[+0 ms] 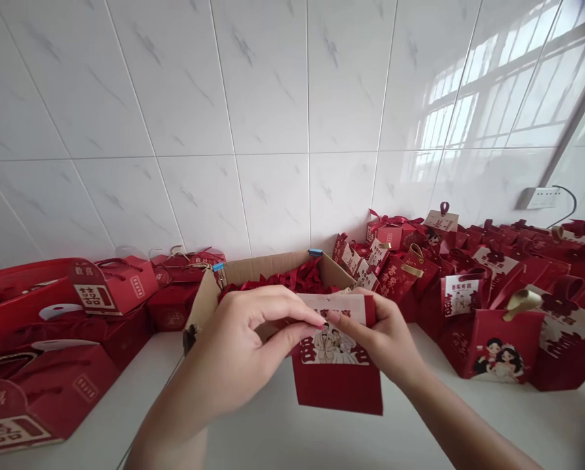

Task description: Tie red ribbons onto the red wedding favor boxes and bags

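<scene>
A red gift bag with a pale folded-over top hangs in front of me, its panel printed with a wedding couple and red characters. My right hand grips it at the right edge, thumb on the front and fingers behind. Over the upper left of the bag, my left hand is closed, thumb and forefinger pinched together against its front. Whatever lies between those fingertips is too small or hidden to make out. Behind both hands stands an open cardboard box with dark red ribbons inside.
Red gift boxes with cord handles crowd the left side, by a red basin. On the right stand many red gift bags with ribbon loops. A white tabletop lies below, a tiled wall behind. A power strip is at far right.
</scene>
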Tool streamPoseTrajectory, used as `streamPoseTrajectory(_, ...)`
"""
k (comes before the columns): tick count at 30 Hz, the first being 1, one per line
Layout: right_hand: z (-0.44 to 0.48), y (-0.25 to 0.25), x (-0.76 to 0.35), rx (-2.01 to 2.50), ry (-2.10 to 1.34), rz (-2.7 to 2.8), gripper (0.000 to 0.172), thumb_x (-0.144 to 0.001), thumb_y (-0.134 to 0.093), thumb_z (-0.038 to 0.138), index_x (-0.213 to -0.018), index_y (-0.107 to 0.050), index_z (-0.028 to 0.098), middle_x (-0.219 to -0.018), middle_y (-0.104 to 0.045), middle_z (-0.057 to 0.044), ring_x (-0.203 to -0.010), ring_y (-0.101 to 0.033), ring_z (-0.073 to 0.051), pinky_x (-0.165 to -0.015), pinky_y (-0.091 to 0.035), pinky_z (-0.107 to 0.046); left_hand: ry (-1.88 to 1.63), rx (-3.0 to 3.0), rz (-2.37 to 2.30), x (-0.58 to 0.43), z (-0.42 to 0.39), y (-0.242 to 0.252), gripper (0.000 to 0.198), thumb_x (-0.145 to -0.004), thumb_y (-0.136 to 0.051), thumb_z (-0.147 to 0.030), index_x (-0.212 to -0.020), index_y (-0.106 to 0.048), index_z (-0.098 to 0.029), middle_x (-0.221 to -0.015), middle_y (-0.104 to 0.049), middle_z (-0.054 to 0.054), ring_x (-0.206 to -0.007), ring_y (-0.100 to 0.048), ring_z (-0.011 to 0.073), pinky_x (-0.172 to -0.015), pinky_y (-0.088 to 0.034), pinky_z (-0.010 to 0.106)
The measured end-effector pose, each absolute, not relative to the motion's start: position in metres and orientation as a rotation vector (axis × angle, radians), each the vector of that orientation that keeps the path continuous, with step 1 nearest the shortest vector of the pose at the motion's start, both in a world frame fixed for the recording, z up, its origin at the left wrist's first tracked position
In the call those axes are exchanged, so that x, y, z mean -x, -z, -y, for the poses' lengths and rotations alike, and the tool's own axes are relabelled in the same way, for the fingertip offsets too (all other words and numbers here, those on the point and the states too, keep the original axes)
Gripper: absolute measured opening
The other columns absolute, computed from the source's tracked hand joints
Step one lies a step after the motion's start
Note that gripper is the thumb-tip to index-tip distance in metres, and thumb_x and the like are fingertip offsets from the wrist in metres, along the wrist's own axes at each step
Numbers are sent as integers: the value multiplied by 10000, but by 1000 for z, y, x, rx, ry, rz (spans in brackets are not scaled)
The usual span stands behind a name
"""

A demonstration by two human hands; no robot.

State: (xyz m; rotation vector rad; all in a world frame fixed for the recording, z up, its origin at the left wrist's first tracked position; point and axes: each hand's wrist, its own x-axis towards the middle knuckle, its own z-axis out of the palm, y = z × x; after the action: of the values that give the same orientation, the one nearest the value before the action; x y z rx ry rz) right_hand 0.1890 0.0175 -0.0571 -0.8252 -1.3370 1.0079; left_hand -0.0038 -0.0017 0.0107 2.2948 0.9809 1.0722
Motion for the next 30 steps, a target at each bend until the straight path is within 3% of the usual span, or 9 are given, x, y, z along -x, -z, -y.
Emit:
streamPoseTrajectory(9, -27, 139, -201, 953, -909, 1185, 308, -707, -746, 425, -817, -662, 151, -690, -662, -35, -617, -601, -163, -566, -509, -267, -636, -2160, -1025, -11, -29, 7, 169, -813, -600, -243, -876, -756, -256, -888, -748, 17, -816, -683, 192, -738, -528, 265)
streamPoseTrajectory(21, -22, 140, -197, 970, -968, 1163, 334, -675, -771, 429, -834, -674, 151, -713, -702, -44, -629, -628, -175, -561, -508, -261, -572, -2210, -993, -23, -44, 21, 192, -763, -610, -278, -842, -775, -218, -748, -732, 29, -659, -644, 185, -585, -459, 244)
streamPoseTrajectory(30, -23, 141, -197, 1004, -873, 1253, 303, -719, -713, 426, -830, -684, 146, -667, -669, -27, -572, -575, -153, -519, -471, -252, -506, -2322, -1033, -38, -41, 24, 238, -808, -549, -230, -845, -781, -268, -844, -702, 22, -703, -612, 160, -606, -451, 233)
